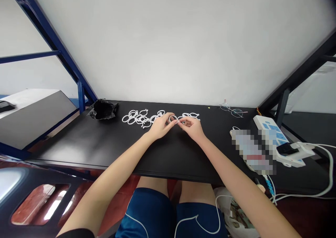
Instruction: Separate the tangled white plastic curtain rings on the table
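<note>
Over the black table, both of my hands meet at one white curtain ring [172, 117] with a small knob-like fitting on its edge. My left hand [160, 126] pinches the ring from the left between thumb and fingers. From the other side, the thumb and fingertips of my right hand [193, 127] close on the fitting. A loose heap of several similar white rings [135, 118] lies to the left of my hands. More white rings [192, 115] lie just behind my right hand, partly covered by it.
A crumpled black plastic bag [103, 110] lies open-mouthed at the back left. Eyeglasses [231, 110] rest at the back right. A blurred-out phone [252, 152] and a white power strip [275, 133] with cables occupy the right. The table [78, 140] backs onto a white wall.
</note>
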{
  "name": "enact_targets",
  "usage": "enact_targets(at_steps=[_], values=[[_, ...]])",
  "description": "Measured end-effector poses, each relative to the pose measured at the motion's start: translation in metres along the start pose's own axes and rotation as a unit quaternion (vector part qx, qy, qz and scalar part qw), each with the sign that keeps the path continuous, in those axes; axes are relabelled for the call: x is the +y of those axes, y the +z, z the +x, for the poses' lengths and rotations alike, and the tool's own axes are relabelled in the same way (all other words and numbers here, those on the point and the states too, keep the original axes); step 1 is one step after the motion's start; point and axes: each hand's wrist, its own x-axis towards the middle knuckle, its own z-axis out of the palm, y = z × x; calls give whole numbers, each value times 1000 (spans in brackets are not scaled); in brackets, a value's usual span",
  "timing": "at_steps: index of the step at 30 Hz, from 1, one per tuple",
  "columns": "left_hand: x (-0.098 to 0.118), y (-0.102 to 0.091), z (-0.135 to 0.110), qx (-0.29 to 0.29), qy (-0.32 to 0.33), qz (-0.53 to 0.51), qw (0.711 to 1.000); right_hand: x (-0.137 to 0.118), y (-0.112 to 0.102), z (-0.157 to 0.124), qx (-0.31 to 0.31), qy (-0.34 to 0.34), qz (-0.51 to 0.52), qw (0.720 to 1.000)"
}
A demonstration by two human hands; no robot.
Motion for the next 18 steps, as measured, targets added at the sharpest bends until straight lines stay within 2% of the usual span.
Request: enact_targets(at_steps=[3, 6, 11, 18], values=[[-7, -4, 3, 76, 14, 53, 996, 7, -13, 6, 94, 20, -20, 995], [-18, -9, 6, 117, 35, 133, 984, 14, -26, 11, 149, 44, -72, 985], [-35, -15, 9, 111, 4, 210, 971, 20, -36, 14, 162, 84, -104, 978], [-40, -16, 9, 57, -75, 252, 963, 20, -34, 14, 164, 80, -121, 976]])
